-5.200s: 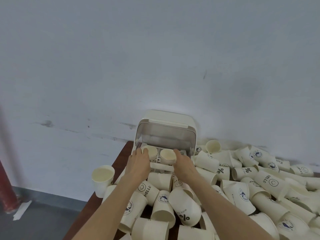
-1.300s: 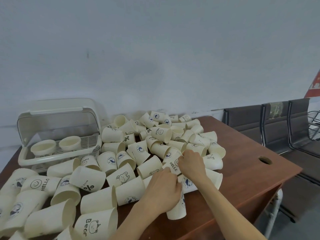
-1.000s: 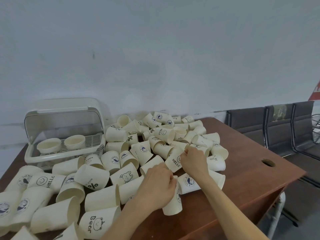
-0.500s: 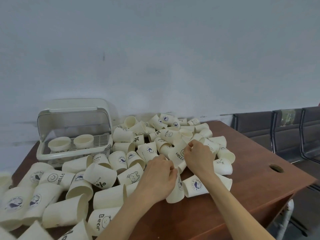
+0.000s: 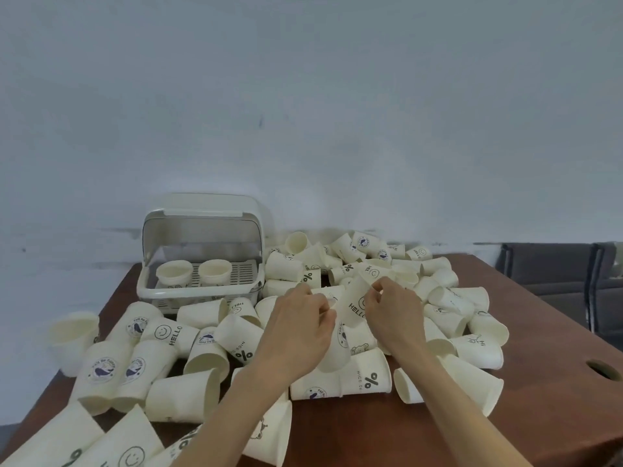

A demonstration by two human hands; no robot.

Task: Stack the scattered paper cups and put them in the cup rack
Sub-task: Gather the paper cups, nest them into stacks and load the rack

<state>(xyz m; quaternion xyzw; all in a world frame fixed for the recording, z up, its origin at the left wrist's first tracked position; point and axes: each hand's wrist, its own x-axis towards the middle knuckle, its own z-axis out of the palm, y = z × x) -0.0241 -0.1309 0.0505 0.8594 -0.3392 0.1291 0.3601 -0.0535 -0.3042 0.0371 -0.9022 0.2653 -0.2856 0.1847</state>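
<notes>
Many cream paper cups lie scattered across a brown table (image 5: pixel 387 429). My right hand (image 5: pixel 392 310) pinches a "HELLO" cup (image 5: pixel 354 299) and holds it tilted above the pile. My left hand (image 5: pixel 298 326) grips another cup (image 5: pixel 333 355), its open end pointing down, right beside the "HELLO" cup. The white cup rack (image 5: pixel 199 261) stands at the back left with its lid up; two short stacks of cups (image 5: pixel 194 276) sit inside it.
A wall runs right behind the table. Dark chairs (image 5: pixel 569 274) stand to the right. The table has a round cable hole (image 5: pixel 603 369) near its right edge. One upright cup (image 5: pixel 72 338) stands at the table's left edge.
Both hands left the rack and went to the pile. Over the last second my right hand lifted the "HELLO" cup towards the cup in my left hand; the view swung left.
</notes>
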